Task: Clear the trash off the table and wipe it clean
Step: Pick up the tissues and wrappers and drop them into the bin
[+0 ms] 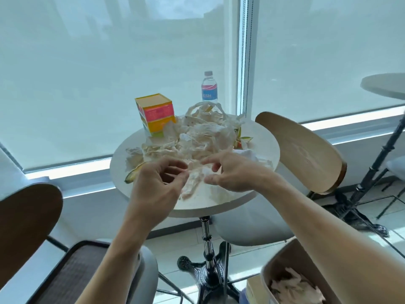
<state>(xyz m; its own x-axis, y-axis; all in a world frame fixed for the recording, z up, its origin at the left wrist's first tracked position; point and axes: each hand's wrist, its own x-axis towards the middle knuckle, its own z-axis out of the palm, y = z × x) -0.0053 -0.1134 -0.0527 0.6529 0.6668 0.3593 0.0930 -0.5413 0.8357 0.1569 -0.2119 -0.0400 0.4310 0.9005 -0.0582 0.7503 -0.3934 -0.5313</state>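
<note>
A small round white table (219, 205) carries a heap of crumpled white tissues and paper scraps (201, 134). Yellow-green peel pieces lie at its left edge (133, 172) and right side (242, 141). A colourful carton (156, 115) and a water bottle (209, 88) stand at the back. My left hand (155, 183) hovers over the near part of the heap, fingers curled and close to a tissue. My right hand (232, 172) is beside it with fingers spread over the paper. Whether either hand grips paper is not plain.
A cardboard bin (282, 275) holding paper scraps stands on the floor at lower right. A wooden-backed chair (306, 154) is right of the table, another chair back (26, 224) at left, a cushioned seat (74, 275) below. A window with blinds is behind.
</note>
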